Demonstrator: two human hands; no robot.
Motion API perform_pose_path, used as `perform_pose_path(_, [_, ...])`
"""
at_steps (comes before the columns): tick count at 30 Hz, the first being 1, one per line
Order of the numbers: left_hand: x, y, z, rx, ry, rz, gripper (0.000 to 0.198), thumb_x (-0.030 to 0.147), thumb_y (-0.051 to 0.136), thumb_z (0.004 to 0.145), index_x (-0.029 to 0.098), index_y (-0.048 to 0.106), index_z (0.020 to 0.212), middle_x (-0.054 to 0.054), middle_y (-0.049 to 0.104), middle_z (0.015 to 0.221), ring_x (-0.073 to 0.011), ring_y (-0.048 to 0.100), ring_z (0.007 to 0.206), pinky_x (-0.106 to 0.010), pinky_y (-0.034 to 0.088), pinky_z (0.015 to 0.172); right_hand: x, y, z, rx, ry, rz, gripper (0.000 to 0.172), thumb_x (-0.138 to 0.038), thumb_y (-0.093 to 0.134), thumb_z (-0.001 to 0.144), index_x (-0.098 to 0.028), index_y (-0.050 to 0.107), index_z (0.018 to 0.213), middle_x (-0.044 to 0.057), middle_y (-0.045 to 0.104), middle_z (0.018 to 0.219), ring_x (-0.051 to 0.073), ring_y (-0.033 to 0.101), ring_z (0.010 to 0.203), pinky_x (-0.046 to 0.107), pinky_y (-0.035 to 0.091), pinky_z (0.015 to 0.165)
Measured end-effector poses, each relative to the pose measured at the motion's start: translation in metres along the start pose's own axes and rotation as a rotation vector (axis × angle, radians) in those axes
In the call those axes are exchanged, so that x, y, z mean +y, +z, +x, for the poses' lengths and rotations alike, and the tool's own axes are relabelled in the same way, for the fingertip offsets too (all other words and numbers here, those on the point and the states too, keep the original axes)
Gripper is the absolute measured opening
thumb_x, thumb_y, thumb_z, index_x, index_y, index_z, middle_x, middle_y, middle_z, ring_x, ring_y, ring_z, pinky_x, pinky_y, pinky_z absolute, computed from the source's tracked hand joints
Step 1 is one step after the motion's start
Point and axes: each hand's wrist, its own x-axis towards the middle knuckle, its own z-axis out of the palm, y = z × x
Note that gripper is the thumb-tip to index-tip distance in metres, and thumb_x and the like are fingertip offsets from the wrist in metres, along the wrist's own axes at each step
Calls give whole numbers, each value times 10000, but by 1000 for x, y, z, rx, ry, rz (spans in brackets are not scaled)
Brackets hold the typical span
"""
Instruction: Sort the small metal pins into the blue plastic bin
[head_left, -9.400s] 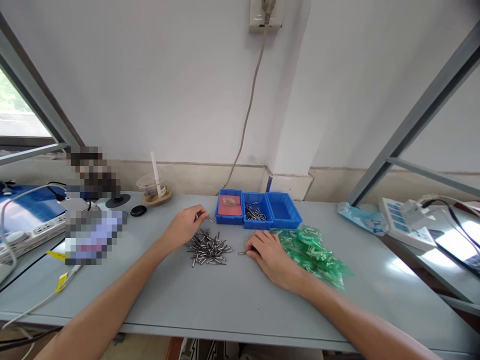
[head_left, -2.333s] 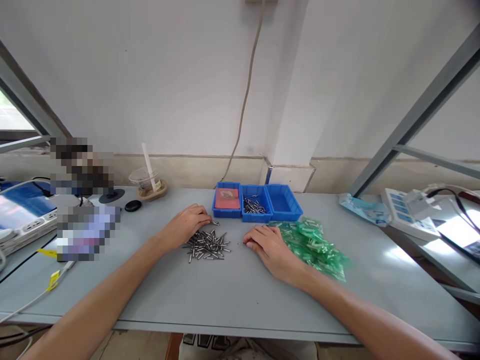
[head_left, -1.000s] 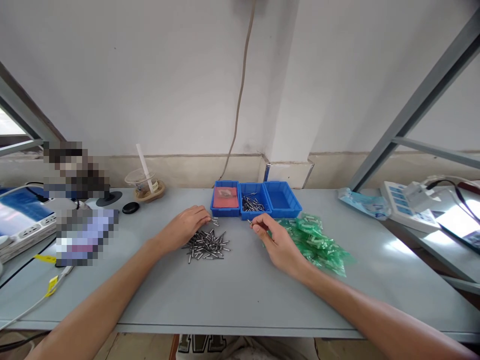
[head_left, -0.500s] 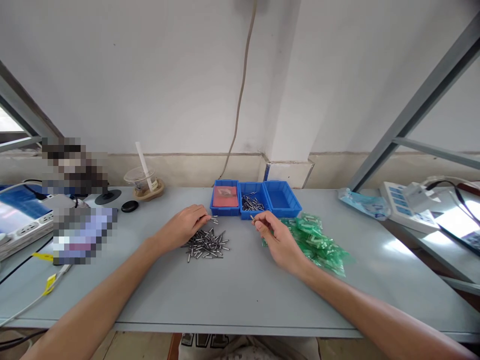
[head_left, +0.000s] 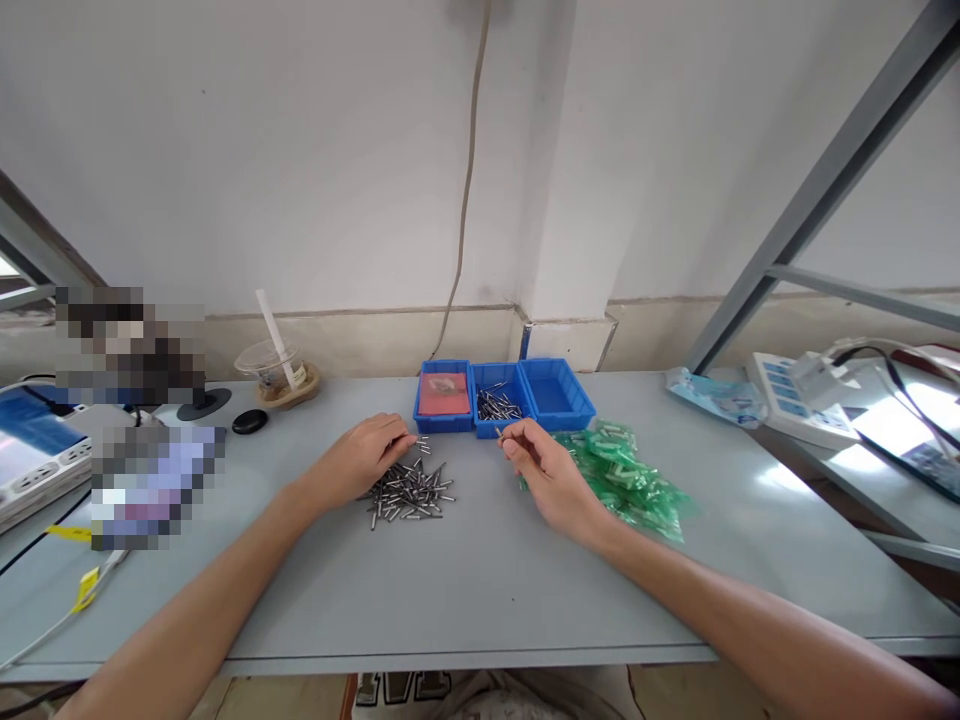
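My right hand [head_left: 544, 470] pinches a small metal pin [head_left: 499, 433] between thumb and fingertips, just in front of the middle blue bin [head_left: 512, 428]. My left hand [head_left: 371, 455] is closed, its fingertips low over the table beside a few loose metal pins [head_left: 424, 446]. Whether anything is inside those fingers is hidden. Below and to the right of the left hand lies a heap of dark metal pins [head_left: 411, 492]. More pins [head_left: 498, 404] lie in the middle bin. Green plastic bags [head_left: 630, 475] lie behind and to the right of my right hand.
A left blue bin [head_left: 444, 424] holds a pink packet [head_left: 442, 395]; a right blue bin [head_left: 556, 390] stands alongside. On the left are a plastic cup [head_left: 274, 360], a black round lid [head_left: 250, 421] and cables. A power strip [head_left: 799, 405] and a light-blue packet [head_left: 716, 397] lie right.
The whole view has shifted slightly. My right hand has tilted the pin a little at the fingertips; my left hand stays by the loose pins.
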Motion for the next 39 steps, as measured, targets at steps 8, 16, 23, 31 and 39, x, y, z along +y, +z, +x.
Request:
perform_pose_path(8, [-1,2,-1,-5,11,12,400,426,373,1137,214,548,846,-30,608,867,-219,560,837,-349,438,760,0,0,0,12,-41,5,189,-428,508,1078,-253,542,1017,-20,527,827,173,490,727,303,417,653])
perform_pose_path(16, [-2,2,-1,15,1,1,389,436,395,1130,216,547,847,-27,617,863,-214,562,824,-348,441,757,-10,1,-5,24,-115,-161,89,-335,556,1052,-256,556,1010,6,614,917,193,556,822,313,434,700])
perform_pose_path(23, [-1,-2,0,82,18,10,317,412,403,1131,223,617,994,-35,671,959,-217,588,885,-360,466,832,-9,1,-5,17,-128,-170,95,-338,532,1063,-257,555,1021,15,626,937,197,561,829,325,454,735])
perform_pose_path(31, [-6,-1,-1,104,64,145,283,370,412,1137,218,604,996,-42,654,954,-225,572,876,-376,438,839,-8,1,-5,18,-128,-162,88,-331,529,1063,-258,559,1022,12,622,930,198,562,831,326,453,732])
perform_pose_path(39, [-8,-6,0,150,104,314,324,363,382,1148,205,611,981,-56,640,931,-224,554,829,-381,401,802,-8,1,-4,19,-131,-164,103,-345,520,1069,-258,556,1029,14,617,927,200,562,829,328,452,724])
